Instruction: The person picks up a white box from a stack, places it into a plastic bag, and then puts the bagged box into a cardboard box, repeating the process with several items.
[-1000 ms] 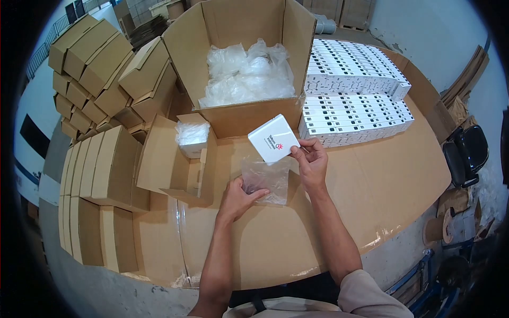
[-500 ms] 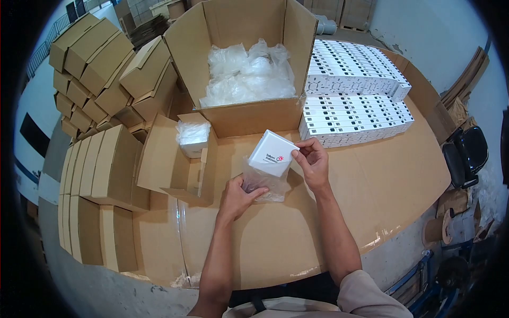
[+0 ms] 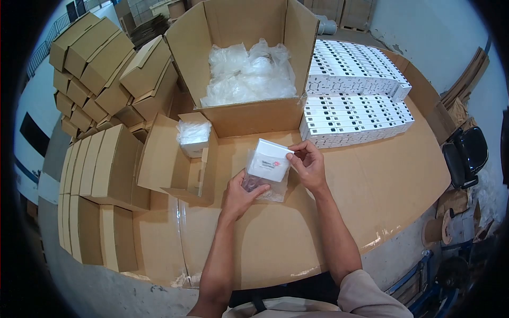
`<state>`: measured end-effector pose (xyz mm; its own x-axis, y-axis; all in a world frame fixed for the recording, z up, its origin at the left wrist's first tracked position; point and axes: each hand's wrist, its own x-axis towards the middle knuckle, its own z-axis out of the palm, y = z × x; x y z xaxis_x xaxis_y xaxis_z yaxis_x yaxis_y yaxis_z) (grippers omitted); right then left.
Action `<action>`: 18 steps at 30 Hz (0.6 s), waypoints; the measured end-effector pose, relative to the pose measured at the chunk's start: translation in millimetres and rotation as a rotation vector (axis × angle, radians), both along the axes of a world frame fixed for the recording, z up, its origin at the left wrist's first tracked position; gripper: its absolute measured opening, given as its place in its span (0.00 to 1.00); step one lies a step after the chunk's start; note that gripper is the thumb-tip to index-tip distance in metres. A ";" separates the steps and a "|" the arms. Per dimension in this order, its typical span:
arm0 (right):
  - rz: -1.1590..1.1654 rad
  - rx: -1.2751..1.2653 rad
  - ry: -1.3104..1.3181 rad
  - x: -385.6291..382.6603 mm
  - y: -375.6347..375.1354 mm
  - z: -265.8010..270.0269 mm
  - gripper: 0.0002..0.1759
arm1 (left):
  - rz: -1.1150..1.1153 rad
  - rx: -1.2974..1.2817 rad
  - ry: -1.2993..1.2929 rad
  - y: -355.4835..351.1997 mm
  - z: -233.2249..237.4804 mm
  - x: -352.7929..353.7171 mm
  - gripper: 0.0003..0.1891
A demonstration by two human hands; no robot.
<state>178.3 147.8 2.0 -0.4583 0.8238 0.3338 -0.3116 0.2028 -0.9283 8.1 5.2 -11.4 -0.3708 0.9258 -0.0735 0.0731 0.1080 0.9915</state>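
A small white box [image 3: 271, 148] with a red logo is partly inside a clear plastic bag [image 3: 273, 191], its upper end still sticking out. My left hand [image 3: 239, 197] grips the bag at its lower left, thumb across the front. My right hand [image 3: 309, 165] pinches the white box at its right edge, near the bag's mouth. To the left stands an open cardboard carton [image 3: 159, 159] holding several bagged white boxes [image 3: 193, 133]. Beyond my hands is a large open cardboard box [image 3: 254, 117] heaped with clear plastic bags [image 3: 249, 74].
Several rows of white boxes [image 3: 355, 119] are stacked at the back right. Closed brown cartons [image 3: 114, 164] are piled along the left side. The cardboard-covered table [image 3: 371, 196] has a curved-looking front edge. A black chair [image 3: 469, 153] stands off to the right.
The white box has slid down and left, deeper into the bag, and now sits more upright. My right hand has moved slightly left with it; the left hand has barely moved.
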 end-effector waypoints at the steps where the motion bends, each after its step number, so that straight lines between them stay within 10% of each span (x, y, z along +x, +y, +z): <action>1: -0.001 -0.005 -0.001 -0.2 -0.2 0.6 0.08 | 0.001 0.013 -0.026 0.1 0.3 0.8 0.23; 10: 0.012 -0.032 -0.093 -5.9 -5.0 -0.2 0.16 | 0.144 0.162 -0.167 7.6 -7.8 6.5 0.15; 18: 0.180 -0.191 -0.139 0.4 -31.5 -1.1 0.42 | 0.201 0.205 -0.270 12.1 -13.0 7.6 0.12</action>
<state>178.6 116.2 0.9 -0.6331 0.7670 0.1045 -0.1943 -0.0268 -0.9806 15.7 17.3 -24.5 -0.5392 0.8420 -0.0143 -0.1953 -0.1085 0.9747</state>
